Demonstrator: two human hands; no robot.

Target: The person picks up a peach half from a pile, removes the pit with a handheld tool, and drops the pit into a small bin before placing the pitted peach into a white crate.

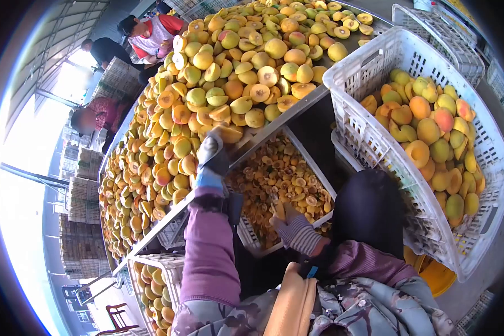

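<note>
My left hand point(211, 154), in a grey and white glove, reaches to the metal edge of a table heaped with halved yellow peaches point(257, 73). Its fingers are closed around a peach half point(228, 133) beside the pile. Lower down, my right hand point(301, 235) wears a striped glove and hovers over a white crate point(313, 159) of pits and fruit scraps point(280, 173). The right fingers are bent together at a small yellow-orange piece point(280, 210); what exactly it is, I cannot make out.
A large white crate point(369, 123) of peach halves stands at my right, above a yellow tub point(434, 274). Another peach-filled crate point(157, 260) sits at lower left. Across the table a person point(151, 36) works, with others nearby. Stacked crates point(84, 207) line the left side.
</note>
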